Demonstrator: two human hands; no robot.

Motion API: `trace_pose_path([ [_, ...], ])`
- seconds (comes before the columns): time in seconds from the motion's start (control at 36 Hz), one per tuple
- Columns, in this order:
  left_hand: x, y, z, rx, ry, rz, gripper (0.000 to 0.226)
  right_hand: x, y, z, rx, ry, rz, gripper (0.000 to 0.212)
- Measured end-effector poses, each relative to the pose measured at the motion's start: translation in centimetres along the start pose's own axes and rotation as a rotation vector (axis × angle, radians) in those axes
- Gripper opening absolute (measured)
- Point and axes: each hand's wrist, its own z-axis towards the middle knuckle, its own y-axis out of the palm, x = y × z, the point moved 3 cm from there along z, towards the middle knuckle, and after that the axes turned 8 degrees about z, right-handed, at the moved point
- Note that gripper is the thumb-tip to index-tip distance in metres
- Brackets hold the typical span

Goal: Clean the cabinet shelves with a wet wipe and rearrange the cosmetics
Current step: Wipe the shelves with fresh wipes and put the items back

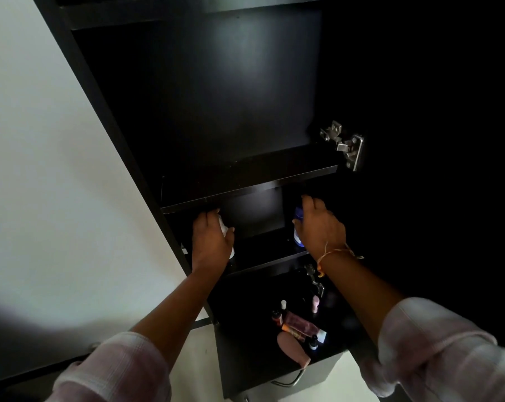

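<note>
Near the middle of the frame we see both hands inside a dark cabinet [231, 82], in the compartment under a bare shelf [245, 175]. The left hand [212, 239], left of centre, has its fingers curled round a crumpled white wipe [224, 225] – a bit of it shows above the thumb and a bit below the palm. It is held just above the lower shelf [262, 250]. The right hand [322, 224], right of centre, curls over a blue and white bottle [298, 227] standing upright at the right end of that same shelf and holds it. A thread bracelet [332, 253] circles the right wrist. In the lower centre of the frame, small cosmetics [299, 326] – tubes and little bottles – lie clustered on a dark ledge [245, 349] below. A metal hinge [345, 145] shows right of centre, and a white wall [42, 169] fills the left.
</note>
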Motion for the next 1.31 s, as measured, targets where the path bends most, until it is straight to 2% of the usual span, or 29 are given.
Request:
trace_pose_path([
  [0.19, 1.9, 0.0, -1.3, 0.135, 0.280, 0.204, 0.054, -1.3, -1.1, -2.1, 0.149, -0.034, -0.160, 0.058],
  [0.33, 4.5, 0.6, -3.7, 0.166, 0.522, 0.059, 0.043, -1.7, -1.1, -5.2, 0.213, -0.128, -0.045, 0.043],
  [0.42, 5.3, 2.2, -5.9, 0.031, 0.600, -0.056, 0.027, -0.7, 0.5, -7.6, 0.115, -0.112, 0.000, 0.033],
  [0.5, 5.2, 4.6, -8.7, -0.170, 0.598, -0.052, 0.013, 1.7, 3.0, -10.1, -0.113, 0.007, 0.034, 0.028],
  [0.58, 4.1, 7.1, -11.1, -0.396, 0.488, -0.052, 0.011, 4.6, 5.3, -12.7, -0.275, 0.131, 0.081, 0.027],
  [0.72, 1.6, 11.2, -14.7, -0.648, 0.289, -0.062, 0.014, 8.7, 7.7, -16.8, -0.347, 0.326, 0.114, 0.021],
  [0.83, 0.3, 13.7, -17.3, -0.740, 0.265, -0.053, 0.017, 10.6, 8.8, -18.9, -0.328, 0.380, 0.110, 0.020],
  [0.97, 0.3, 16.5, -20.4, -0.834, 0.283, -0.043, 0.029, 11.5, 10.2, -20.3, -0.345, 0.334, 0.045, 0.039],
  [1.08, 0.2, 18.9, -22.1, -0.881, 0.321, -0.002, 0.040, 12.0, 12.1, -20.5, -0.449, 0.295, 0.059, 0.053],
  [1.22, 0.0, 21.4, -23.3, -0.928, 0.418, 0.135, 0.046, 12.2, 14.6, -20.4, -0.599, 0.250, 0.044, 0.052],
  [1.31, -0.2, 23.1, -23.6, -0.944, 0.470, 0.189, 0.048, 12.6, 15.7, -20.5, -0.640, 0.247, 0.076, 0.044],
])
